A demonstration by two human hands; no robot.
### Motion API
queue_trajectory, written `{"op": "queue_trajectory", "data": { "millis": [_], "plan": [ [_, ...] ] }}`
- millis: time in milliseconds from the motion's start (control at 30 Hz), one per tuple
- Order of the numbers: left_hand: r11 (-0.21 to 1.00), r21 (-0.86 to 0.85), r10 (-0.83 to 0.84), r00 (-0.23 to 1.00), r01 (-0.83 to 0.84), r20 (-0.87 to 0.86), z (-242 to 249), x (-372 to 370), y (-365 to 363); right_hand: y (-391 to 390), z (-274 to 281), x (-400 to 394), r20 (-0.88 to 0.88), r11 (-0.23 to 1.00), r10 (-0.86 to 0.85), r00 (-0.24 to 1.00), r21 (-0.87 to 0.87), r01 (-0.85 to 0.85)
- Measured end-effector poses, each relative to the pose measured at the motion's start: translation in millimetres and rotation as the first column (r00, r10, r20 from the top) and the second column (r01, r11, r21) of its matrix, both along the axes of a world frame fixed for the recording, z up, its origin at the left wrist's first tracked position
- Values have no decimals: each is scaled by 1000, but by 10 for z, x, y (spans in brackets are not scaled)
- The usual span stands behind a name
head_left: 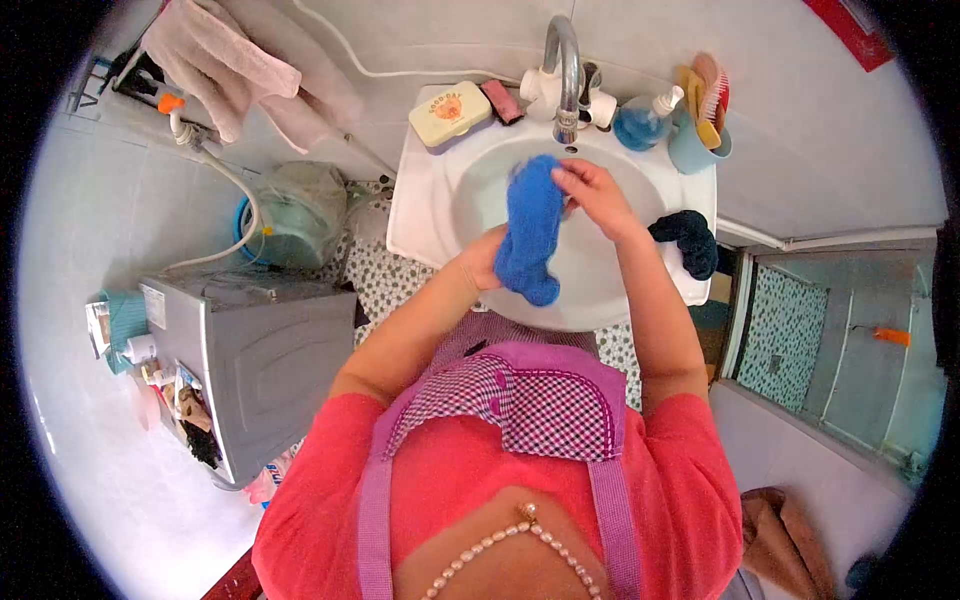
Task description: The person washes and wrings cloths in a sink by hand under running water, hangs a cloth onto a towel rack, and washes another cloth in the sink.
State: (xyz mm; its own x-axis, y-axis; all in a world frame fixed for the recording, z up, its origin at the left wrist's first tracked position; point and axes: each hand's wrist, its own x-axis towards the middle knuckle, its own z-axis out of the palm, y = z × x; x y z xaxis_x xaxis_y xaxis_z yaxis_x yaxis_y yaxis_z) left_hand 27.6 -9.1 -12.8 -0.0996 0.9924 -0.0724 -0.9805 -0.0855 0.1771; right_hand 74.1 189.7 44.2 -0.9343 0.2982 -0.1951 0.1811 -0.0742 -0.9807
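White basin (430, 215) lies under both hands, its tap (566, 70) just beyond them. Blue cloth (530, 230) hangs over the bowl between the hands. The right hand (592, 190) pinches its upper edge, fingers closed on it. The left hand (484, 258) grips its lower part from behind. A dark cloth (688, 240) sits on the rim, right of the right hand.
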Motion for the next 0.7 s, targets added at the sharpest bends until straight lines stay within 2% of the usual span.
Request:
{"op": "queue_trajectory", "data": {
  "millis": [33,67,133,167,200,267,300,333,367,433,467,567,667,700],
  "plan": [
    [968,-244,20,992,-50,-123,110,36,42,144,-156,-95,9,983,-90,996,160,87],
    [953,-286,51,981,-105,-190,164,25,86,286,-250,-186,5,934,-180,984,315,169],
    [905,-365,100,945,-216,-310,168,-10,170,515,-70,-335,-97,911,-338,936,217,351],
    [877,-301,178,834,-375,-523,47,-59,235,564,27,-434,-126,892,-322,938,291,346],
    [835,-203,237,668,-511,-705,-137,-145,311,595,94,-534,-155,868,-306,939,361,342],
    [836,-72,395,688,-544,-608,-198,-288,401,536,139,-810,-161,860,-160,974,462,217],
    [881,-45,439,847,-472,-299,-107,-352,432,563,85,-995,-166,854,-93,982,493,164],
    [912,6,409,911,-410,46,-13,-386,451,602,-1,-1184,-166,845,-26,986,523,111],
    [910,-108,412,903,-401,119,62,-378,497,602,-49,-1278,-163,830,42,986,555,56],
    [920,-92,390,912,-380,128,142,-363,609,529,100,-1298,-95,966,22,995,259,4],
    [925,-83,378,916,-370,132,180,-367,662,518,163,-1294,-62,995,20,998,98,-14],
    [938,-93,341,936,-333,86,276,-415,806,654,-54,-1178,-92,982,21,996,189,-3],
    [938,-78,345,929,-337,137,207,-472,972,596,-25,-810,-91,991,-133,987,-2,133],
    [944,-60,330,931,-325,153,187,-479,1033,585,-24,-704,-70,989,-146,987,-9,146]
  ]
}}
